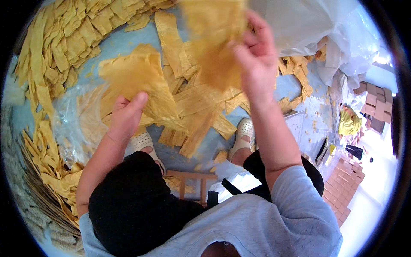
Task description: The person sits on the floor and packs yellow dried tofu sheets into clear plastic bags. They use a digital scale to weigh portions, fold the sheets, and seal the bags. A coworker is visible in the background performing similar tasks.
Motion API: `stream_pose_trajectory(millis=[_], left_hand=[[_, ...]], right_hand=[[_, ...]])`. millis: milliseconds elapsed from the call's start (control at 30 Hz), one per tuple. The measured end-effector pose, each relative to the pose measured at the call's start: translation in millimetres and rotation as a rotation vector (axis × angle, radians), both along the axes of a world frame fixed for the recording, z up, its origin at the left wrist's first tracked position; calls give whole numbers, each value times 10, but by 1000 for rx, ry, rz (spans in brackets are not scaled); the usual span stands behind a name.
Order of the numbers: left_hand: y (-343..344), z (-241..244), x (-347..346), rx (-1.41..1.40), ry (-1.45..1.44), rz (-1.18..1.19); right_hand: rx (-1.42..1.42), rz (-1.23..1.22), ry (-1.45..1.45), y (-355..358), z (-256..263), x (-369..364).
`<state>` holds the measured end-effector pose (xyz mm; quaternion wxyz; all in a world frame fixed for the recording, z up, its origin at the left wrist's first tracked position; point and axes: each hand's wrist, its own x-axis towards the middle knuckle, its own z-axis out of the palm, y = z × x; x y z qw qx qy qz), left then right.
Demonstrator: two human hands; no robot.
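Between the thumb and fingers of my left hand (pixel 128 112) is a wide, crinkled yellow sheet (pixel 144 74), which looks like dried tofu skin. My right hand (pixel 258 51) is raised further from my body and grips another yellow sheet (pixel 218 35), blurred and running off the top edge. The two hands are apart. Below them, a loose pile of flat yellow strips (pixel 196 106) lies crosswise on the blue-grey floor, in front of my shoes.
Overlapping yellow strips (pixel 70 35) are stacked in rows at the upper left. Clear plastic (pixel 70 122) lies left of the pile; a large plastic bag (pixel 298 25) stands upper right. A wooden stool (pixel 192 176) is beneath me. Cardboard boxes (pixel 343 186) are at the right.
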<state>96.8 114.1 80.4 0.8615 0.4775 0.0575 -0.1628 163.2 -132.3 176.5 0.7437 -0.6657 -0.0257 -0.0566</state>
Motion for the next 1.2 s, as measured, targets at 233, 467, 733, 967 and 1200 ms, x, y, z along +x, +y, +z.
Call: stream_pose_trajectory(millis=[233,467,733,967,1200], left_hand=[[-89,106,-64,-4,230,-177],[-226,-266,-175,231,103,-183],[-209,5,-4,268,16,-468],[-34,-132,-57,-87,261,-178],[-62,-643,-302,-65,575,-239]], right_hand=[[-331,35,139,159,-686,-747],[-691,-237,759,-1024,-2016,-1115],[-255,577,366,-274,-381,-506],[-1289,-160,500,-970,-1833,-215],[-1006,67,491,-875,-2071,-473]])
